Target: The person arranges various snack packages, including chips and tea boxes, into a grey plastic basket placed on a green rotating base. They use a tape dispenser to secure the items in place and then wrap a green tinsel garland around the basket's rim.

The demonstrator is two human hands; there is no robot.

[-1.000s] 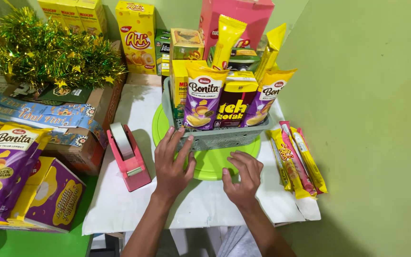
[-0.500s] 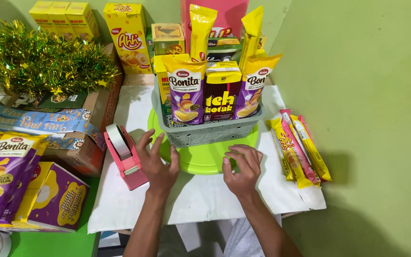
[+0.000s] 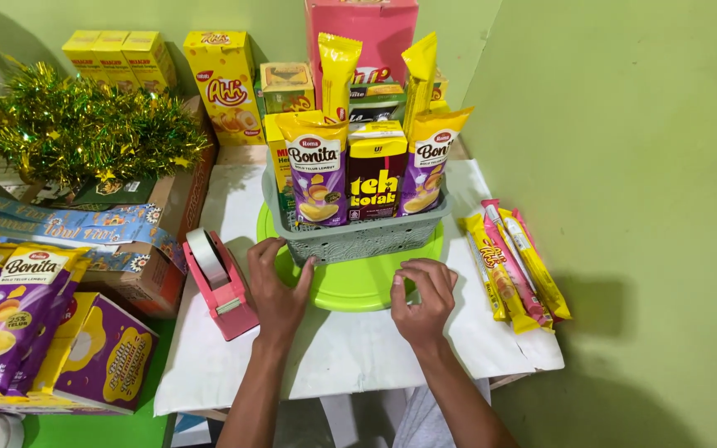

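- Two bare hands rest on a white tabletop [image 3: 350, 348] set in a corner of green-painted walls [image 3: 624, 124].
- A grey plastic basket [image 3: 358, 241] stands on a lime-green round plate [image 3: 358, 286] in the middle of the table, packed upright with purple and yellow snack pouches [image 3: 317, 170] and a dark drink carton [image 3: 375, 178].
- The left hand [image 3: 275, 290] lies open, fingers spread, its fingertips touching the basket's lower left corner and the plate's rim; it clamps nothing.
- The right hand [image 3: 423, 299] is loosely curled at the plate's front right edge, fingertips together on the rim; whether it pinches anything small is hard to tell from this angle.
- A pink tape dispenser [image 3: 217, 286] sits just beside the left hand, and a few yellow and pink snack bars [image 3: 512, 265] lie near the table's right edge.
- To the left are gold-green tinsel [image 3: 76, 129], a cardboard box [image 3: 168, 241] and more purple pouches [image 3: 10, 315]; behind the basket stand yellow cartons [image 3: 226, 75] and a pink box [image 3: 363, 33].
- Compared with half a second ago, the left hand has slid from beside the dispenser up to the basket's corner, while the right hand stays at the plate's front edge; the basket and plate have not shifted.
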